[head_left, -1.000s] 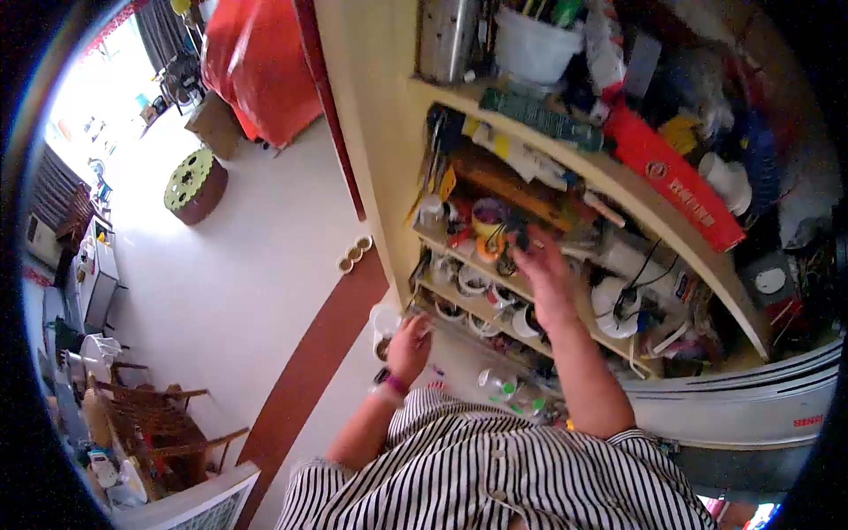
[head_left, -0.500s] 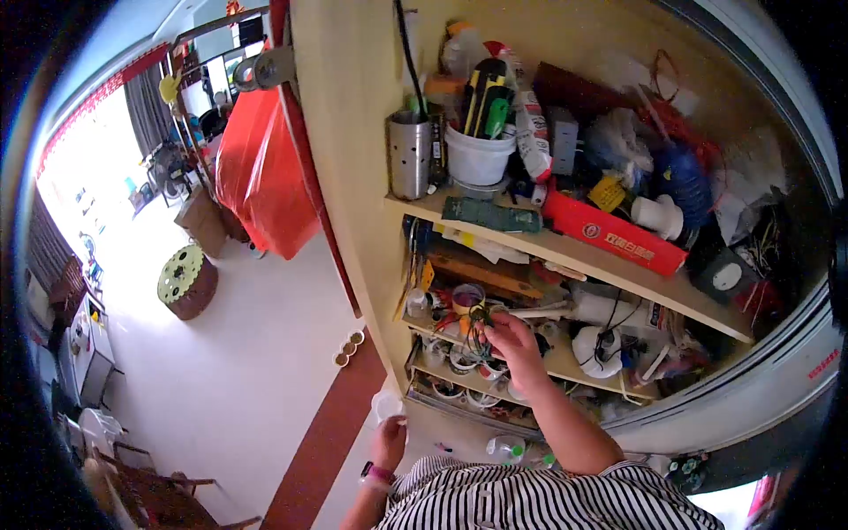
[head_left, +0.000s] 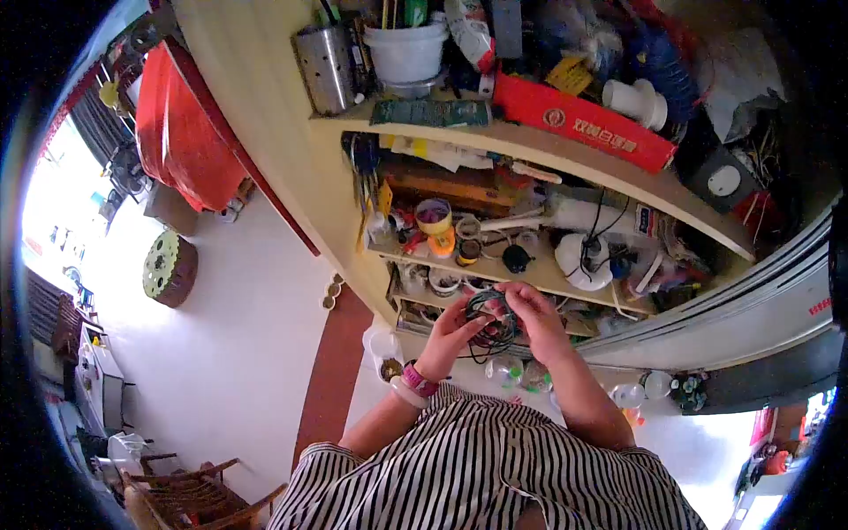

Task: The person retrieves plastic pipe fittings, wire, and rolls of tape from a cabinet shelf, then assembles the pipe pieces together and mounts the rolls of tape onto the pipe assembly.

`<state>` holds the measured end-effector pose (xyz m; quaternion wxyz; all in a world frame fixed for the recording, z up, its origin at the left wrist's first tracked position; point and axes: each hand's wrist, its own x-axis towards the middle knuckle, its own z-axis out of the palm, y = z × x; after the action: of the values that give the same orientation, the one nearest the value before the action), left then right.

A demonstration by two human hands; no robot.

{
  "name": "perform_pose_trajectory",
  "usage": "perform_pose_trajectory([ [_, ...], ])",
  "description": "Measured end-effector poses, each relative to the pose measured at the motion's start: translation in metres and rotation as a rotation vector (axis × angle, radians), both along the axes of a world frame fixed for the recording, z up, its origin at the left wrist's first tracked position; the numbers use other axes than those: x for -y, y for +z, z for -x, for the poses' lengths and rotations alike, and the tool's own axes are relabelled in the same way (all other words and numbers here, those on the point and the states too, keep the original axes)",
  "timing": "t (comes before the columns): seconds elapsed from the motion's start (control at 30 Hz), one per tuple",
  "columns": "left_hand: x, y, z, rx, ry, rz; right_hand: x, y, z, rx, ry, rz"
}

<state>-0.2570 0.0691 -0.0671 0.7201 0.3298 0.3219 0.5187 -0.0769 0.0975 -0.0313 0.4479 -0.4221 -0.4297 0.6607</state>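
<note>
A loosely looped coil of dark thin cable (head_left: 488, 339) is held up between my two hands, in front of the lower shelves. My left hand (head_left: 449, 339), with a pink band and a pale bangle at the wrist, closes its fingers on the coil's left side. My right hand (head_left: 533, 320) pinches the upper right side of the loops. A loose end hangs below. Behind the hands, the middle shelf (head_left: 565, 281) bears tape rolls (head_left: 434, 215), a round black item (head_left: 516, 258) and a white rounded item (head_left: 583, 261) with black cord.
On the upper shelf stand a metal cylinder (head_left: 325, 71), a white tub (head_left: 406, 51) and a red box (head_left: 583, 122). Clear plastic bottles (head_left: 503, 369) and a white container (head_left: 382, 341) are on the floor. A round brown stool (head_left: 171, 269) and wooden chair (head_left: 190, 499) are at left.
My left hand has risen from low by the white container and joined my right hand on the cable coil. The coil has come lower, away from the middle shelf. The view has shifted.
</note>
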Motion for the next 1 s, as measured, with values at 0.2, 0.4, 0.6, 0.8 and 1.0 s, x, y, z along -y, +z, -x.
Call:
perform_pose_trajectory([
  [0.2, 0.001, -0.034, -0.013, 0.038, 0.084, 0.075, 0.02, -0.029, -0.017, 0.244, -0.082, -0.042],
  [0.4, 0.006, -0.041, -0.009, -0.078, 0.116, 0.004, 0.022, -0.072, -0.023, 0.34, 0.014, 0.013],
  [0.6, 0.014, -0.051, -0.002, -0.218, 0.107, 0.062, 0.011, -0.098, -0.044, 0.286, -0.153, 0.101],
  [0.8, 0.011, -0.067, 0.0, -0.278, 0.107, 0.086, -0.01, -0.093, -0.079, -0.216, -0.329, 0.429],
  [1.0, -0.031, -0.071, -0.028, -0.697, 0.133, -0.347, -0.019, -0.13, -0.105, -0.517, -0.559, 0.59],
])
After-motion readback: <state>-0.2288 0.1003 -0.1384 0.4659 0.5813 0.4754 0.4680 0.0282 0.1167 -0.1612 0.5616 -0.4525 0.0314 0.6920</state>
